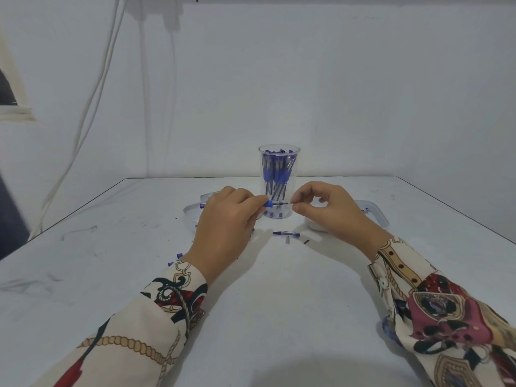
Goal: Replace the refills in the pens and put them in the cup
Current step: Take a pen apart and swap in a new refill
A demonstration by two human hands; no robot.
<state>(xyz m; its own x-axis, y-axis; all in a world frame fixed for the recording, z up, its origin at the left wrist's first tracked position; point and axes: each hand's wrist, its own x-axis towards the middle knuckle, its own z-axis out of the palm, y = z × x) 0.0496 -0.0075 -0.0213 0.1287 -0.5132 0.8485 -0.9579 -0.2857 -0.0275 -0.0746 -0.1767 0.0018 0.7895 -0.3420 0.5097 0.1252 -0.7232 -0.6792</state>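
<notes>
pen: slim blue-tipped clear plastic pen (275,203) held level in the air just in front of the cup, between both hands, likely so the refill slides straight along the barrel.
refill: a thin dark rod (287,203) shows at the pen's right end; going in or coming out, i cannot tell.
left hand: left hand (223,227) curled, fingertips pinching the blue end, steadying the barrel.
right hand: right hand (326,208) with thumb and forefinger closed tight on the rod's end, other fingers loosely bent.
cup: tall clear plastic cup (279,181) just behind the pen, upright and already packed with blue pens.
spare part: short blue-and-clear pen piece (286,233) lies on the table in front of the cup, within reach.
trays: shallow clear plastic trays (374,212) flank the cup, half hidden by the hands.
table: white tabletop (265,303) under everything, scuffed.
</notes>
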